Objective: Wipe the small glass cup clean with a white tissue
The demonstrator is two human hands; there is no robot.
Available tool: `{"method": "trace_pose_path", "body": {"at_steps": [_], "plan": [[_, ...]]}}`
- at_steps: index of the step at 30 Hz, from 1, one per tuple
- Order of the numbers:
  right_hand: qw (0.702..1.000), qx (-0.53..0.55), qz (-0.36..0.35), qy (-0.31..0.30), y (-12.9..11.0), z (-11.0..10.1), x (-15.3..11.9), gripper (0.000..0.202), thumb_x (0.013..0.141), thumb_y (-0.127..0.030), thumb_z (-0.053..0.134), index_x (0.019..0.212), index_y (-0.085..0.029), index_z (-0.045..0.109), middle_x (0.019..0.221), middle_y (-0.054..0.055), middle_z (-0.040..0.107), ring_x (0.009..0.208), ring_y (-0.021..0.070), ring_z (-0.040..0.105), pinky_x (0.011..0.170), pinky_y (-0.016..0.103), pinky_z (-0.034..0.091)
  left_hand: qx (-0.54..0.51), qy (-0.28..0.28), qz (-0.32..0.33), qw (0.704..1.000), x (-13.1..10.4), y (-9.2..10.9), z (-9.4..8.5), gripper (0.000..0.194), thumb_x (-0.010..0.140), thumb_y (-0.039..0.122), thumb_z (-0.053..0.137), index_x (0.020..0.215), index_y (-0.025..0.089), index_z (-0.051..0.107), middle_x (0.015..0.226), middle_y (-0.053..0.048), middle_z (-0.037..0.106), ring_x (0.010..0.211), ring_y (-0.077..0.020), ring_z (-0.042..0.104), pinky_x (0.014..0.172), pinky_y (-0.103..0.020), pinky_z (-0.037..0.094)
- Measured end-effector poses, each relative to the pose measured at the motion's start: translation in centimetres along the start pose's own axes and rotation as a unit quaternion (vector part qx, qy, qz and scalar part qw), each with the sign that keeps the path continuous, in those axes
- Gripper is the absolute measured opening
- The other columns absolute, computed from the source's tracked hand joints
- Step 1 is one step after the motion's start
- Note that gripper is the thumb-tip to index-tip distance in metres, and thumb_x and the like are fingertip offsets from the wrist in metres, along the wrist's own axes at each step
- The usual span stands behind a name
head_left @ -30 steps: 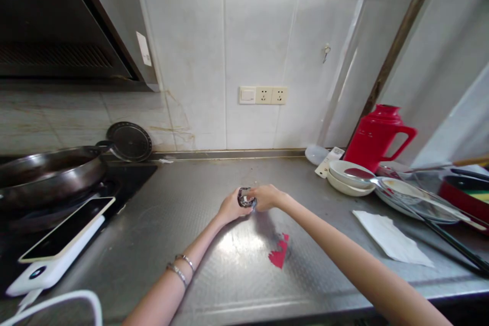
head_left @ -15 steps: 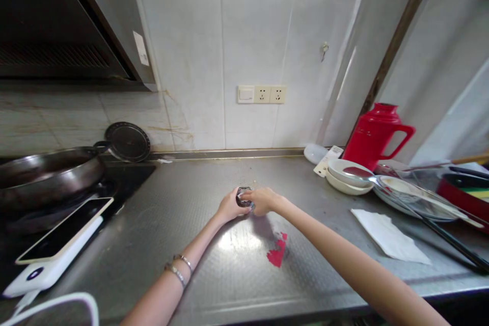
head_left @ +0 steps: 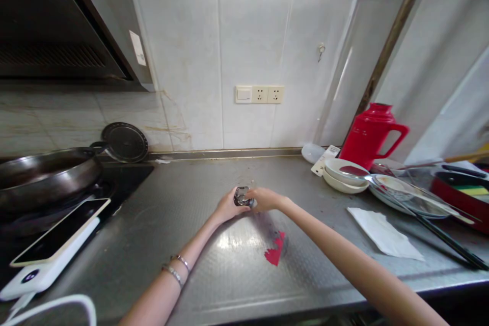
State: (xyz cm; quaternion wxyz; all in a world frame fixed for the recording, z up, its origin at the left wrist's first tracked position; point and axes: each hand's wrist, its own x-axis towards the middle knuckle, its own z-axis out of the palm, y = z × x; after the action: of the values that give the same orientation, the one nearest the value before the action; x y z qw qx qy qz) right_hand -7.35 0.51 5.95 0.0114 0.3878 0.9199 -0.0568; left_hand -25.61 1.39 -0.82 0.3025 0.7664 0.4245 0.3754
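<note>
Over the middle of the steel counter, a small round container-like thing (head_left: pixel 241 196) with a dark, glinting, patchy surface sits between my hands; its exact kind is not clear. My left hand (head_left: pixel 226 206) is curled round its left and near side, thumb in front. My right hand (head_left: pixel 266 198) presses bent fingers against its right rim, and a pale bit shows under those fingertips, too small to name. On the counter nearer to me lies a torn red patch (head_left: pixel 275 252), flat on the metal.
At left, a pan (head_left: pixel 46 175) sits on the hob, with a phone (head_left: pixel 61 232) on a white power bank (head_left: pixel 49 275) before it. Stacked bowls (head_left: pixel 346 183), a red thermos flask (head_left: pixel 369 135), a ladle (head_left: pixel 435 229) and a white tissue (head_left: pixel 384 234) occupy the right.
My right fingers have drawn back slightly to the right, so more of the round thing's top shows. My left hand keeps its hold. The whole view has shifted a little.
</note>
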Motion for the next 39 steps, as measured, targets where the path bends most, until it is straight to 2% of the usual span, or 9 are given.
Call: {"method": "trace_pose_path", "body": {"at_steps": [7, 12, 14, 16, 20, 22, 28, 35, 39], "plan": [[0.999, 0.0, 0.016, 0.033, 0.0, 0.6, -0.6, 0.014, 0.083, -0.03, 0.062, 0.094, -0.021, 0.065, 0.103, 0.005, 0.068, 0.092, 0.0201, 0.065, 0.067, 0.023, 0.04, -0.119, 0.024, -0.043, 0.992, 0.1, 0.6, 0.2, 0.048, 0.063, 0.038, 0.076, 0.105, 0.02, 0.063, 0.099, -0.007, 0.07, 0.094, -0.0246, 0.062, 0.086, -0.033, 0.045], [0.997, -0.054, -0.002, 0.059, 0.3, -1.2, -2.2, 0.013, 0.089, -0.03, 0.056, 0.098, -0.023, 0.063, 0.104, 0.003, 0.067, 0.087, 0.0174, 0.065, 0.064, 0.023, 0.039, -0.298, 0.139, -0.127, 0.936, 1.1, 0.4, -0.8, 0.035, 0.076, 0.044, 0.063, 0.098, 0.018, 0.066, 0.112, -0.011, 0.067, 0.117, -0.0249, 0.054, 0.105, -0.034, 0.035], [0.994, -0.079, -0.019, 0.067, 0.3, -2.2, -2.7, 0.013, 0.091, -0.029, 0.053, 0.096, -0.023, 0.063, 0.103, 0.003, 0.067, 0.085, 0.0163, 0.064, 0.062, 0.022, 0.037, -0.327, 0.144, -0.154, 0.921, 1.8, 0.6, -1.7, 0.041, 0.082, 0.05, 0.052, 0.102, 0.016, 0.063, 0.112, -0.013, 0.067, 0.115, -0.0248, 0.056, 0.102, -0.037, 0.038], [0.992, -0.1, -0.04, 0.069, 0.2, -3.2, -2.9, 0.014, 0.093, -0.026, 0.049, 0.097, -0.023, 0.062, 0.105, 0.003, 0.067, 0.083, 0.0149, 0.064, 0.059, 0.022, 0.036, -0.377, 0.097, -0.193, 0.901, 2.4, 1.1, -2.5, 0.051, 0.083, 0.057, 0.045, 0.1, 0.013, 0.063, 0.104, -0.017, 0.069, 0.101, -0.0271, 0.064, 0.091, -0.041, 0.046], [0.982, -0.153, -0.095, 0.055, -0.1, -4.5, -2.7, 0.02, 0.094, -0.018, 0.043, 0.099, -0.021, 0.062, 0.109, 0.004, 0.066, 0.077, 0.0133, 0.063, 0.057, 0.022, 0.035, -0.552, -0.174, -0.251, 0.776, 2.7, 2.7, -3.2, 0.07, 0.077, 0.073, 0.042, 0.101, 0.011, 0.062, 0.094, -0.019, 0.07, 0.085, -0.0337, 0.068, 0.071, -0.049, 0.052], [0.975, -0.181, -0.12, 0.044, -0.3, -4.7, -2.4, 0.021, 0.094, -0.016, 0.041, 0.097, -0.02, 0.062, 0.105, 0.005, 0.066, 0.078, 0.0134, 0.062, 0.056, 0.022, 0.035, -0.575, -0.216, -0.253, 0.748, 2.5, 3.2, -2.8, 0.068, 0.077, 0.072, 0.043, 0.105, 0.013, 0.062, 0.088, -0.016, 0.072, 0.079, -0.0341, 0.069, 0.063, -0.047, 0.052], [0.959, -0.222, -0.171, 0.031, -0.4, -4.6, -1.6, 0.023, 0.094, -0.014, 0.041, 0.099, -0.019, 0.063, 0.11, 0.006, 0.064, 0.087, 0.0145, 0.062, 0.055, 0.022, 0.037, -0.586, -0.147, -0.265, 0.751, 2.7, 3.2, -1.4, 0.044, 0.081, 0.055, 0.052, 0.096, 0.015, 0.065, 0.072, -0.008, 0.071, 0.06, -0.0251, 0.067, 0.053, -0.039, 0.053], [0.954, -0.256, -0.153, 0.035, 0.2, -4.4, -0.6, 0.028, 0.092, -0.008, 0.04, 0.107, -0.02, 0.059, 0.119, 0.007, 0.061, 0.07, 0.0117, 0.065, 0.053, 0.025, 0.037, -0.565, -0.033, -0.273, 0.778, 2.5, 2.4, -1.4, 0.033, 0.079, 0.044, 0.057, 0.09, 0.014, 0.066, 0.065, -0.005, 0.068, 0.049, -0.0179, 0.063, 0.054, -0.034, 0.053], [0.953, -0.274, -0.116, 0.064, -0.4, -3.6, -0.7, 0.028, 0.091, -0.006, 0.041, 0.11, -0.02, 0.055, 0.12, 0.009, 0.06, 0.073, 0.0137, 0.065, 0.053, 0.024, 0.04, -0.578, 0.015, -0.244, 0.779, 2.5, 2.3, -1.4, 0.03, 0.079, 0.04, 0.057, 0.091, 0.014, 0.066, 0.069, -0.005, 0.069, 0.052, -0.0163, 0.062, 0.051, -0.03, 0.051]]}}
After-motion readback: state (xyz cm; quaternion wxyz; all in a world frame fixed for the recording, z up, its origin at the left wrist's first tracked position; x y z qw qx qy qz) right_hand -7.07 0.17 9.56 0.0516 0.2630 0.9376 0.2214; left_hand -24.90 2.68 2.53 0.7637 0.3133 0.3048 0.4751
